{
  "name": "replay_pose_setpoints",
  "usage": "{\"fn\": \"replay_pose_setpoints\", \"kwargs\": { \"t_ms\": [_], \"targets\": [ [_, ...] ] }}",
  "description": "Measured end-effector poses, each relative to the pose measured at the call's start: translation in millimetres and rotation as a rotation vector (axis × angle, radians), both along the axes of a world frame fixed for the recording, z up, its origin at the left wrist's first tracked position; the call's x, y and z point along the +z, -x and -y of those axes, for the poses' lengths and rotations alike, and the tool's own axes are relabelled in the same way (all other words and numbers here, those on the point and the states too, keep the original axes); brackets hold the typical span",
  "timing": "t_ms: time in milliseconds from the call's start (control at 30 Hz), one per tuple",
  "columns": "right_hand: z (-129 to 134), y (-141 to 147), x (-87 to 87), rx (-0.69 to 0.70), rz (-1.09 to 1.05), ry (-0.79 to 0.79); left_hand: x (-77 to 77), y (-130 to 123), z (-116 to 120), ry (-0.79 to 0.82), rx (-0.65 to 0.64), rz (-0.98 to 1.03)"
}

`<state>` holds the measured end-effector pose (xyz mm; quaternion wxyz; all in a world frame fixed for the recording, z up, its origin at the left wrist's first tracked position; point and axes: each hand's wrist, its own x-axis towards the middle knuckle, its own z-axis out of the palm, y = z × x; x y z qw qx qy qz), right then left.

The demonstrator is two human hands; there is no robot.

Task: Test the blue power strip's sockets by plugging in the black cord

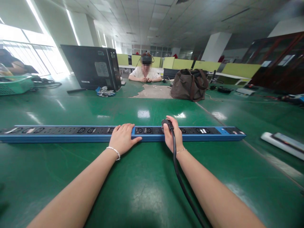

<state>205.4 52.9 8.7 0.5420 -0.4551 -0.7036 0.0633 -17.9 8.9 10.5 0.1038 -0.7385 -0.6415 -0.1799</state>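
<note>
A long blue power strip [78, 138] with a row of black sockets lies across the green table [142, 177]. Over its middle rests my left hand [123, 138], fingers on the far side and the thumb stretched along the front face. To the right, my right hand [174, 136] grips a black plug [168, 124] just above the sockets; whether its pins are in a socket is hidden. From the plug a thick black cable [178, 177] runs down toward the lower right, over my right wrist area.
A black computer case [91, 68] stands at the back left with gloves [105, 91] beside it. A brown bag [188, 85] is at the back right. A person [145, 74] sits opposite. A green basket [16, 85] is far left, a white device [282, 145] right.
</note>
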Motion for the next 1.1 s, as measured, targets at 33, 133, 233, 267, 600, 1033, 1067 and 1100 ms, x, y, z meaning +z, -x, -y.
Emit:
{"fn": "replay_pose_setpoints", "kwargs": {
  "t_ms": [33, 133, 233, 267, 600, 1033, 1067, 1100],
  "targets": [
    [1, 2, -0.3, -0.001, 0.024, 0.008, 0.9, 1, -1, 0.002, -0.004, 0.032],
    [4, 9, 0.0, 0.027, 0.098, -0.002, 9.8, 1, 0, -0.059, 0.018, 0.191],
    [11, 17, 0.6, 0.068, 0.21, -0.086, 27.4, -10, 8, -0.099, 0.119, 0.383],
    [15, 20, 0.9, 0.076, 0.253, -0.124, 33.3, -17, 13, -0.029, 0.129, 0.438],
    [24, 29, -1.9, 0.204, 0.413, -0.243, 55.4, -50, 34, 0.189, 0.083, 0.542],
    [10, 23, -8.6, 0.126, 0.407, -0.037, 69.1, 5, 15, 0.288, 0.238, 0.254],
    [10, 23, -8.3, 0.125, 0.412, -0.033, 69.0, 5, 15, 0.289, 0.245, 0.241],
    [11, 23, -8.0, 0.125, 0.418, -0.029, 69.3, 5, 15, 0.288, 0.253, 0.227]
  ]
}}
